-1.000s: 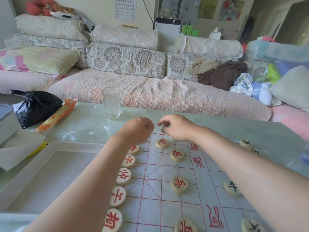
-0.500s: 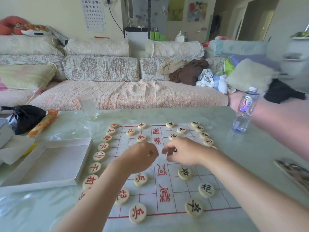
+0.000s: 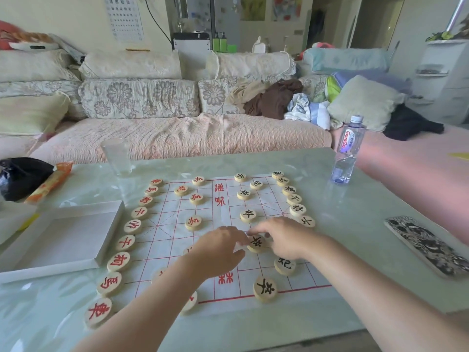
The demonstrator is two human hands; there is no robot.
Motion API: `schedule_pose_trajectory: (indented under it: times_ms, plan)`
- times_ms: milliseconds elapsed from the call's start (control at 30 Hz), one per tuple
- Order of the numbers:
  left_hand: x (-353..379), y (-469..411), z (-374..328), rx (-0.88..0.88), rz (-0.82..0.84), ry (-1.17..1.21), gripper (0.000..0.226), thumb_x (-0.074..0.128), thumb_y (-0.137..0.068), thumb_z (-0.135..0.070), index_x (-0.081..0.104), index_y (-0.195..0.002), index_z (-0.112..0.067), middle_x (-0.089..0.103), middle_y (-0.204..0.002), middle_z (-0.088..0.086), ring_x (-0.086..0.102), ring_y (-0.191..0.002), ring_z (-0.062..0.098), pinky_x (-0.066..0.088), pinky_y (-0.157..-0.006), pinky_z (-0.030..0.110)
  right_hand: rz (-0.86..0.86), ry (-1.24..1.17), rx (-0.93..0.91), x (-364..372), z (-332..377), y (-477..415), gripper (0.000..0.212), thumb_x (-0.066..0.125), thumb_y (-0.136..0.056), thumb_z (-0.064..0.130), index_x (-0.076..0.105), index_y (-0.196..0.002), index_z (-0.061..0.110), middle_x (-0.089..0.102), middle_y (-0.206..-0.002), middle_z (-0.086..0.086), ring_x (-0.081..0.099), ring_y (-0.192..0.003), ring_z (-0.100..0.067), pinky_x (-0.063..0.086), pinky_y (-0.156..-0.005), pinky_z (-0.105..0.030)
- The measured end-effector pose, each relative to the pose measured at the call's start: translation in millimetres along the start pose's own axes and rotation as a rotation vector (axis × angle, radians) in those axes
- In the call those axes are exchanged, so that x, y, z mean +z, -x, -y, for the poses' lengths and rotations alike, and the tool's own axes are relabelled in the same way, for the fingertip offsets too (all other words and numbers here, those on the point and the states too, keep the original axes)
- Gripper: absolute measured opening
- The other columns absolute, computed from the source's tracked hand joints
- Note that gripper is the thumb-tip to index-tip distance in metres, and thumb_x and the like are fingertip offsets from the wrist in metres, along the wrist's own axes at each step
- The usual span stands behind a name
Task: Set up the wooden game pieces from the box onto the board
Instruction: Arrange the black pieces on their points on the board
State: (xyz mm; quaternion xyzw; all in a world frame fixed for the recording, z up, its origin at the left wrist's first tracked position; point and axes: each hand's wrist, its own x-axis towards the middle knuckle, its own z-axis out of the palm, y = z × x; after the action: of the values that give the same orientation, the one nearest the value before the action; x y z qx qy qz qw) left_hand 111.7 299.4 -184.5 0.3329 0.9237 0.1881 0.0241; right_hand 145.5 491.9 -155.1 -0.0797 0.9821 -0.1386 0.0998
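Note:
The white game board [image 3: 175,217] with a red grid lies on the glass table. Red-lettered wooden discs [image 3: 133,226] run down its left edge, and black-lettered discs [image 3: 294,199] down its right edge. More discs of both colours sit inside the grid. The white box [image 3: 63,237] sits open to the left of the board, and I see no pieces in it. My right hand [image 3: 286,237] pinches a black-lettered disc [image 3: 256,243] lying flat on the near middle of the board. My left hand [image 3: 218,250] is curled, with a fingertip at that disc's left edge.
A water bottle [image 3: 347,151] stands at the far right of the table and a clear glass [image 3: 118,156] at the far left. A patterned phone [image 3: 429,246] lies to the right. A black bag [image 3: 20,176] and an orange packet [image 3: 49,181] lie far left. Another person's arm [image 3: 406,179] reaches in from the right.
Both my hands have drawn back from the board's far edge to its near middle. My right hand now grips a black-lettered disc. The view has shifted to take in the whole board.

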Motion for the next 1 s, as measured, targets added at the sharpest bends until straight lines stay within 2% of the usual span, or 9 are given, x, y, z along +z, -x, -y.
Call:
schedule_pose_trajectory:
  times_ms: [100, 200, 267, 367, 467, 633, 800, 900, 1000]
  plan:
    - [5, -9, -2, -0.005, -0.028, -0.018, 0.022, 0.058, -0.089, -0.035, 0.062, -0.110, -0.037, 0.061, -0.110, -0.019, 0.057, -0.098, 0.007, 0.051, -0.082, 0.028, -0.037, -0.036, -0.012, 4, -9, -8, 0.057, 0.052, -0.092, 0.011, 0.056, -0.123, 0.058, 0.064, -0.120, 0.012, 0.060, -0.102, -0.015, 0.052, -0.087, -0.035]
    - [8, -13, -1, -0.015, -0.026, -0.045, 0.020, 0.059, -0.088, -0.038, 0.061, -0.108, -0.038, 0.063, -0.106, -0.020, 0.056, -0.099, 0.007, 0.051, -0.078, 0.028, -0.049, -0.060, -0.025, 8, -14, -15, 0.047, 0.060, -0.088, 0.020, 0.059, -0.122, 0.052, 0.065, -0.116, 0.019, 0.056, -0.090, -0.009, 0.046, -0.078, -0.027]
    - [11, -15, -1, -0.011, -0.021, -0.050, 0.024, 0.061, -0.086, -0.040, 0.061, -0.110, -0.037, 0.063, -0.106, -0.019, 0.055, -0.100, 0.007, 0.050, -0.078, 0.028, -0.058, -0.068, -0.029, 8, -15, -17, 0.038, 0.066, -0.086, 0.033, 0.062, -0.121, 0.046, 0.065, -0.111, 0.017, 0.057, -0.092, -0.010, 0.044, -0.075, -0.026]
    - [13, -17, -3, -0.019, -0.037, -0.032, 0.034, 0.063, -0.083, -0.048, 0.060, -0.115, -0.037, 0.062, -0.110, -0.018, 0.055, -0.104, 0.008, 0.050, -0.082, 0.029, -0.057, -0.071, -0.004, 6, -18, -19, 0.041, 0.067, -0.082, 0.050, 0.062, -0.122, 0.041, 0.065, -0.106, 0.015, 0.057, -0.093, -0.011, 0.041, -0.074, -0.026]
    - [15, -19, -7, -0.028, -0.064, -0.076, 0.047, 0.061, -0.081, -0.059, 0.057, -0.121, -0.036, 0.061, -0.112, -0.016, 0.053, -0.107, 0.009, 0.048, -0.083, 0.029, -0.029, -0.078, -0.033, 7, -19, -20, 0.035, 0.066, -0.082, 0.050, 0.063, -0.117, 0.041, 0.063, -0.105, 0.015, 0.058, -0.094, -0.011, 0.048, -0.080, -0.030]
    - [16, -23, -5, -0.045, -0.031, -0.057, 0.043, 0.062, -0.083, -0.054, 0.058, -0.121, -0.034, 0.060, -0.112, -0.013, 0.051, -0.108, 0.012, 0.048, -0.087, 0.033, 0.014, -0.058, -0.025, 12, -20, -23, 0.031, 0.066, -0.081, 0.051, 0.064, -0.110, 0.042, 0.063, -0.104, 0.013, 0.060, -0.097, -0.014, 0.053, -0.085, -0.037]
    - [14, -23, -1, -0.089, 0.001, 0.004, 0.045, 0.066, -0.080, -0.052, 0.057, -0.121, -0.035, 0.060, -0.111, -0.016, 0.050, -0.104, 0.010, 0.046, -0.084, 0.029, 0.000, -0.016, 0.007, 14, -19, -22, 0.047, 0.060, -0.077, 0.064, 0.066, -0.113, 0.035, 0.064, -0.104, 0.009, 0.061, -0.096, -0.016, 0.054, -0.086, -0.039]
    - [16, -22, -2, -0.086, -0.010, 0.020, 0.040, 0.068, -0.079, -0.053, 0.062, -0.114, -0.034, 0.060, -0.107, -0.016, 0.049, -0.103, 0.010, 0.047, -0.084, 0.029, 0.005, -0.005, 0.008, 13, -18, -20, 0.050, 0.057, -0.073, 0.065, 0.067, -0.110, 0.034, 0.065, -0.103, 0.009, 0.061, -0.095, -0.017, 0.053, -0.085, -0.039]
    - [18, -22, -1, -0.062, -0.015, 0.004, 0.037, 0.067, -0.081, -0.051, 0.063, -0.113, -0.033, 0.060, -0.108, -0.013, 0.048, -0.105, 0.011, 0.046, -0.087, 0.030, -0.005, 0.031, 0.021, 14, -17, -22, 0.039, 0.060, -0.074, 0.060, 0.067, -0.098, 0.031, 0.065, -0.093, 0.008, 0.061, -0.088, -0.018, 0.054, -0.078, -0.038]
